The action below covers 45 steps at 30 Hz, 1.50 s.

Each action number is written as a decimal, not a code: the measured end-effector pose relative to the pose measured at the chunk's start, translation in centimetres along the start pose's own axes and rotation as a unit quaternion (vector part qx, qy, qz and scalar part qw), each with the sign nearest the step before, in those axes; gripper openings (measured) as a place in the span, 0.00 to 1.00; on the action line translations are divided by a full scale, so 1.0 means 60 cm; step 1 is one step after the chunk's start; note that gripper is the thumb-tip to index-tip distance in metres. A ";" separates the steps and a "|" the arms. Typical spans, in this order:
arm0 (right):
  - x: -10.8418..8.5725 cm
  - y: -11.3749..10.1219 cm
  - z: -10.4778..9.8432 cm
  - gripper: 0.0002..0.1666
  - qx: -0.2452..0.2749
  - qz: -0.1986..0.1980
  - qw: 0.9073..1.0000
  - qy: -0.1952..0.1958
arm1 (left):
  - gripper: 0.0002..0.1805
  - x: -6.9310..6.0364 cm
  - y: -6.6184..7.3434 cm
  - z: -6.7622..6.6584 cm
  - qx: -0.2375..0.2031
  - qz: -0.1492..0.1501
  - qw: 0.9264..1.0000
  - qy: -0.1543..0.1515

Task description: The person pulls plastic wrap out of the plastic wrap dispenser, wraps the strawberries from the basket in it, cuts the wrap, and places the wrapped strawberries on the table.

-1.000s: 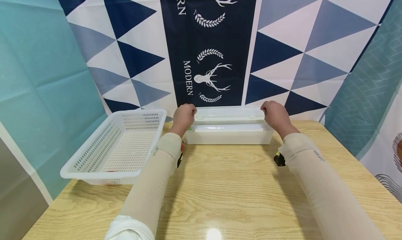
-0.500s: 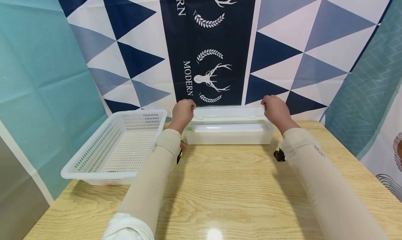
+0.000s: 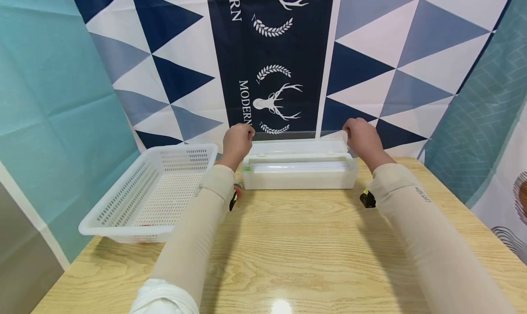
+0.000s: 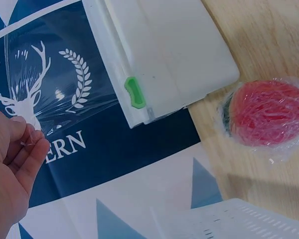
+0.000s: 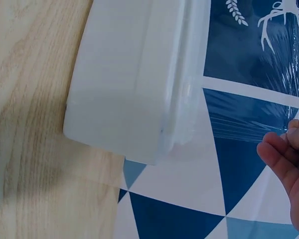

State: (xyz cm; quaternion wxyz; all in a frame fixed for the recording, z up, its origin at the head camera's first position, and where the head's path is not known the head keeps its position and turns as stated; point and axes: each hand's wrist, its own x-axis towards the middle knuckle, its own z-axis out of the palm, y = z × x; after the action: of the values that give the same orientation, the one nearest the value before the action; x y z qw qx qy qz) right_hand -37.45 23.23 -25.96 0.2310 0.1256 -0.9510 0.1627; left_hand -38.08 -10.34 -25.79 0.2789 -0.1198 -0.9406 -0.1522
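A white cling film dispenser [image 3: 298,179] stands at the back of the table with its lid [image 3: 298,146] raised. My left hand [image 3: 237,142] and right hand [image 3: 364,139] are above its two ends. In the left wrist view, my left hand [image 4: 17,159] pinches a corner of clear cling film [image 4: 65,74] between thumb and fingers. My right hand [image 5: 294,154] pinches the other corner of the film [image 5: 249,122]. The sheet stretches between the hands and the dispenser, creased near the fingertips. A green slider [image 4: 134,93] sits near the dispenser's left end.
Beside the dispenser's left end lies a round red thing [image 4: 269,113] wrapped in clear film, with a dark green part. A white perforated plastic basket [image 3: 123,229] stands at the table's left. Patterned cloth [image 3: 284,53] hangs close behind the dispenser.
Both hands have risen steadily above the dispenser, drawing the film up and out. More of the clear sheet now shows against the cloth. The dispenser and basket stay in place.
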 end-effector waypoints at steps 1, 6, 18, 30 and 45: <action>0.001 0.000 -0.001 0.13 0.002 -0.001 1.000 0.003 | 0.10 0.001 0.000 -0.002 0.000 0.000 1.000 0.001; 0.008 0.000 -0.006 0.13 0.019 0.002 1.000 0.019 | 0.10 0.009 0.002 -0.010 -0.005 -0.007 1.000 0.006; 0.033 -0.005 -0.024 0.13 0.016 0.005 0.999 0.035 | 0.10 0.034 0.009 -0.025 -0.009 -0.020 1.000 0.010; 0.048 -0.019 -0.041 0.13 0.019 -0.001 0.998 0.058 | 0.09 0.039 0.006 -0.050 -0.016 -0.020 0.999 0.035; 0.044 -0.030 -0.064 0.13 0.005 0.008 0.993 0.114 | 0.10 0.050 0.022 -0.084 0.010 0.001 0.999 0.041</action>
State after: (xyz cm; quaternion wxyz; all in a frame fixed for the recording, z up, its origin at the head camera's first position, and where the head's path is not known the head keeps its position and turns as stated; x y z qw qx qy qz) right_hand -37.63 22.56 -20.98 0.3358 0.1003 -0.9186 0.1825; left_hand -37.67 -10.49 -19.81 0.3185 -0.1121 -0.9297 -0.1473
